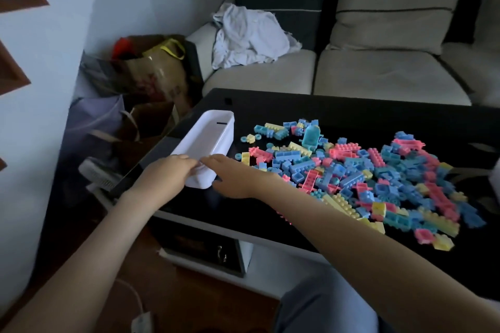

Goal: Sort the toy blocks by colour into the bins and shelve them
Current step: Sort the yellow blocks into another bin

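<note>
A long white bin (209, 135) lies on the black table (351, 113) near its left corner, and I see nothing inside it. My left hand (165, 174) grips the bin's near end, fingers curled over the rim. My right hand (234, 177) reaches across to the same near end, and its fingers touch the rim and the right wall. To the right of the bin a wide heap of toy blocks (365, 176) in blue, pink, yellow and teal covers the table top.
A beige sofa (378, 73) with a crumpled white cloth (249, 35) stands behind the table. Paper and plastic bags (151, 73) crowd the floor to the left. A small white fan (100, 173) sits by the table's left edge. A white cable (135, 297) runs over the floor.
</note>
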The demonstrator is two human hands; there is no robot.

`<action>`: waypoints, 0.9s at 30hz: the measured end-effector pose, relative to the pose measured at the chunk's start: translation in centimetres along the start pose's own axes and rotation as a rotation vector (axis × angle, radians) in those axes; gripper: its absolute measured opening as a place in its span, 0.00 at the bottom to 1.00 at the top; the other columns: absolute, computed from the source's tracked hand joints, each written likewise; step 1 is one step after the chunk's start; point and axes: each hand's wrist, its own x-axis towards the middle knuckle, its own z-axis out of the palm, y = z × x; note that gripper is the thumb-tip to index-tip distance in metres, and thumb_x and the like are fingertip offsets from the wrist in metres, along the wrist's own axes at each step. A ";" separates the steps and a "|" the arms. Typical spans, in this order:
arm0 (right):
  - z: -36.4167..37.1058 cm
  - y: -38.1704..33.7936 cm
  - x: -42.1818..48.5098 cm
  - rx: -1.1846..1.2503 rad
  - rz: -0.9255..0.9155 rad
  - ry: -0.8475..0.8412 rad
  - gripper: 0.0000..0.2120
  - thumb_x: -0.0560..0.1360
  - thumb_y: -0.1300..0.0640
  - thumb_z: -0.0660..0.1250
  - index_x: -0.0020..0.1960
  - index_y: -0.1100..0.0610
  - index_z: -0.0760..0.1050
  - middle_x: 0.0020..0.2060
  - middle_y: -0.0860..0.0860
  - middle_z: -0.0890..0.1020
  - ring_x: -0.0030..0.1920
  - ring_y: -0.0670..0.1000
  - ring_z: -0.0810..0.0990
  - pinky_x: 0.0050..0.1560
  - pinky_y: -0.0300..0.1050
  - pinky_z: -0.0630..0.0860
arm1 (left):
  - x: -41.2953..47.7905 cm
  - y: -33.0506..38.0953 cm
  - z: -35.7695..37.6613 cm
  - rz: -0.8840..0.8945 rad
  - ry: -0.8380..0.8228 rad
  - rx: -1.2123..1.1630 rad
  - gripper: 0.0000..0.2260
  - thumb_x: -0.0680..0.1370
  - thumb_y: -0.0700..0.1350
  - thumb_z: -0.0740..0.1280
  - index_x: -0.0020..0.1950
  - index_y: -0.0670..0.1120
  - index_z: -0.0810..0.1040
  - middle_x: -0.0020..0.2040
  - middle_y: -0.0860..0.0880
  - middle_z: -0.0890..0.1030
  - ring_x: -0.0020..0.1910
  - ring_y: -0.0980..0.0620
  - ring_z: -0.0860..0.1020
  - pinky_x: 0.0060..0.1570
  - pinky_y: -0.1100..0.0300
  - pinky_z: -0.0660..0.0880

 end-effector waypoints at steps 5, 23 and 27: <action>0.9 0.5 0.3 -0.118 0.025 0.040 0.34 0.76 0.63 0.55 0.77 0.46 0.45 0.77 0.48 0.52 0.74 0.57 0.57 0.67 0.61 0.63 | 0.1 0.4 -0.2 0.014 0.038 0.281 0.05 0.80 0.42 0.60 0.52 0.49 0.74 0.44 0.49 0.76 0.43 0.46 0.79 0.34 0.56 0.68; -3.3 13.6 -2.3 -0.195 0.502 0.150 0.14 0.81 0.58 0.50 0.40 0.50 0.68 0.42 0.45 0.70 0.51 0.48 0.67 0.53 0.53 0.63 | 3.8 11.5 2.2 0.294 0.213 -0.109 0.17 0.80 0.50 0.59 0.69 0.48 0.71 0.67 0.50 0.72 0.66 0.51 0.70 0.73 0.50 0.55; -3.8 14.9 -2.9 -0.248 0.510 0.211 0.15 0.81 0.58 0.50 0.59 0.51 0.73 0.54 0.48 0.77 0.55 0.51 0.74 0.60 0.53 0.66 | 5.8 13.3 4.4 0.287 -0.023 -0.058 0.26 0.80 0.61 0.52 0.76 0.52 0.59 0.75 0.48 0.60 0.75 0.48 0.56 0.74 0.46 0.49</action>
